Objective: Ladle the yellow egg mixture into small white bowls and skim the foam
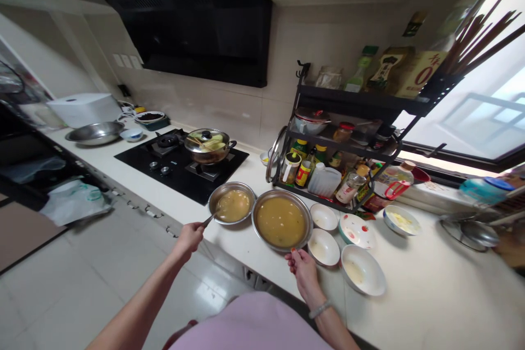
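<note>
Two steel bowls of yellow-brown soup stand side by side on the white counter (426,295). My left hand (189,238) is closed round the handle of a ladle (213,215) whose scoop dips into the smaller bowl (232,203). My right hand (301,266) rests at the near rim of the larger bowl (282,221), fingers curled against it. Several small white bowls (324,246) sit just right of the larger one.
A lidded pot (208,145) sits on the black gas hob (180,163). A black rack of bottles and jars (340,136) stands behind the bowls. Further left are a steel basin (95,133) and a white appliance (84,109). A strainer (471,232) lies at right.
</note>
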{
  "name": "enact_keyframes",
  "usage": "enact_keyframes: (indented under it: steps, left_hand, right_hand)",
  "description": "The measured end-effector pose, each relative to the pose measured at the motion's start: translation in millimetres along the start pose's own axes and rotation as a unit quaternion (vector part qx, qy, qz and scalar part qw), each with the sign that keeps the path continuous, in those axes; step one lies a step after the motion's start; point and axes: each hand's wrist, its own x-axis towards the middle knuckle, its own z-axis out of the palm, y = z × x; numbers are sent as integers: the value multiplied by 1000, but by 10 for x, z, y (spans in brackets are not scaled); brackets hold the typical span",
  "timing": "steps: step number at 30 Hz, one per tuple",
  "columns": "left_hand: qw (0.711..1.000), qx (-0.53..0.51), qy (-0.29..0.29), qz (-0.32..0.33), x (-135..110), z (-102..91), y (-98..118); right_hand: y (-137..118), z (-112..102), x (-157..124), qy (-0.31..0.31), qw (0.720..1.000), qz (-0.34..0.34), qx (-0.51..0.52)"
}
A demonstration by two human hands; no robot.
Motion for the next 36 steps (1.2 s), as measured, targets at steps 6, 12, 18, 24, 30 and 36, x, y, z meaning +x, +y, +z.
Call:
enact_keyframes:
  steps: [6,12,18,24,30,36]
  left_hand:
    - [959,-257,-59,-102,-95,-61,93]
    - [951,-280,-61,-116,-234,-94,214]
    - [942,-302,-89,-118,-344,-112,318]
    - [940,-299,-126,-109,-507,-70,458]
    - [948,-243,-190,-80,-692,173,561]
    - [977,10,-140,158,-808,481,494]
  right_hand:
    - [1,-1,2,0,1000,4,2]
    - [-4,-1,-4,-1,1000,6,8]
    - [18,-8,12,1,1000,4,11]
    - [19,-3,16,0,1000,5,15]
    - [0,0,5,-1,1000,6,14]
    - [4,-2,3,-4,1000,4,17]
